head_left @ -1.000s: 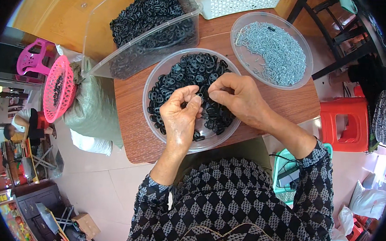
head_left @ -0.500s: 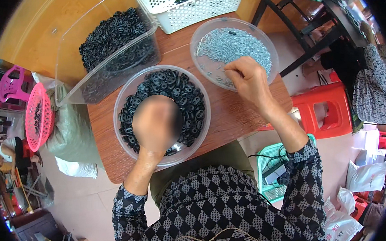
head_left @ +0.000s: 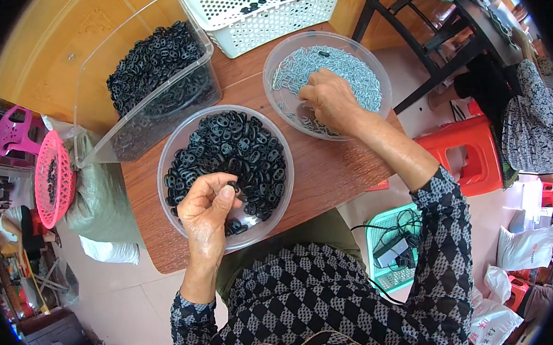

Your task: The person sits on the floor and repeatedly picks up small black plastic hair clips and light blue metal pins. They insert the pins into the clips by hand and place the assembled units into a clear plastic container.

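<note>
My left hand (head_left: 206,212) is closed over the near edge of a clear round tub (head_left: 288,192), its thumb and forefinger pinching a small black plastic piece (head_left: 234,185). Heaped in that tub are many black oval pieces with two holes (head_left: 253,145). My right hand (head_left: 331,99) reaches into a second round tub (head_left: 388,84), among small silvery screw-like metal pins (head_left: 303,62). Its fingers are bent together, and whatever is between them is hidden. One black piece (head_left: 324,53) lies on top of the pins.
A clear rectangular bin (head_left: 165,110) full of black pieces and a white perforated basket (head_left: 267,31) stand at the back of the wooden table (head_left: 328,170). A red stool (head_left: 467,154) and a green basket (head_left: 392,282) with cables are to the right. Another person (head_left: 536,120) sits at far right.
My left hand has lifted and turned, so its thumb and the pinched black piece now show. My right hand has moved left and down into the pin tub. The view has shifted slightly.
</note>
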Tool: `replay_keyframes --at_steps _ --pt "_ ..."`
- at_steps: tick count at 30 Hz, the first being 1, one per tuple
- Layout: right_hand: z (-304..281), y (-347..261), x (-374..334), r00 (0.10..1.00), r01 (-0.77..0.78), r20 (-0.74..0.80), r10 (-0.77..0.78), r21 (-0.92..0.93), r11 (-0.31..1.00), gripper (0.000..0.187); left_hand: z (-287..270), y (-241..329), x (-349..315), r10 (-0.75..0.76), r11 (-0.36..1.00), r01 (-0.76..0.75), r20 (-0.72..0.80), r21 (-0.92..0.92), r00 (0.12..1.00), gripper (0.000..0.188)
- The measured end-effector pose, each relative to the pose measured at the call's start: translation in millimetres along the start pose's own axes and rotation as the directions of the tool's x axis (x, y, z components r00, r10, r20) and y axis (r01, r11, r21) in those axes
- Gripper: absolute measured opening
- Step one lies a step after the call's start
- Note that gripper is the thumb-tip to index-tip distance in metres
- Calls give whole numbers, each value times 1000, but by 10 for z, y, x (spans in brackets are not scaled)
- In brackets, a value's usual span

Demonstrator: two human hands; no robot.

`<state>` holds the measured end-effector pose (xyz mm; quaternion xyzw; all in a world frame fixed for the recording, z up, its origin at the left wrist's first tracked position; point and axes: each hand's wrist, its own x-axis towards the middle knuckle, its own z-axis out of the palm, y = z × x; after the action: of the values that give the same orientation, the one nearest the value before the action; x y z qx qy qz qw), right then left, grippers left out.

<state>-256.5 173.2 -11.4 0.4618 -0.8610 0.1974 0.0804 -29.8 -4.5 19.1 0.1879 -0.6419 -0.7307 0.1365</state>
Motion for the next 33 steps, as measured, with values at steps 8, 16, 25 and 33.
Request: replay_keyframes --at_steps 8,16,25,33 --pt "-30 -9 46 988 107 125 -96 -87 991 6 -19 -47 -62 -15 998 14 -21 -54 1000 12" --pt "83 -6 63 984 174 72 -166 -134 976 4 -26 -130 -67 -45 993 43 -24 -108 999 12" --pt "-27 -282 5 996 49 -79 -33 198 979 3 -18 -103 -61 -51 983 50 1 -175 999 10" --pt "-198 -250 -31 932 -362 200 301 530 767 6 -22 -134 -88 -46 980 46 2 -192 999 10"
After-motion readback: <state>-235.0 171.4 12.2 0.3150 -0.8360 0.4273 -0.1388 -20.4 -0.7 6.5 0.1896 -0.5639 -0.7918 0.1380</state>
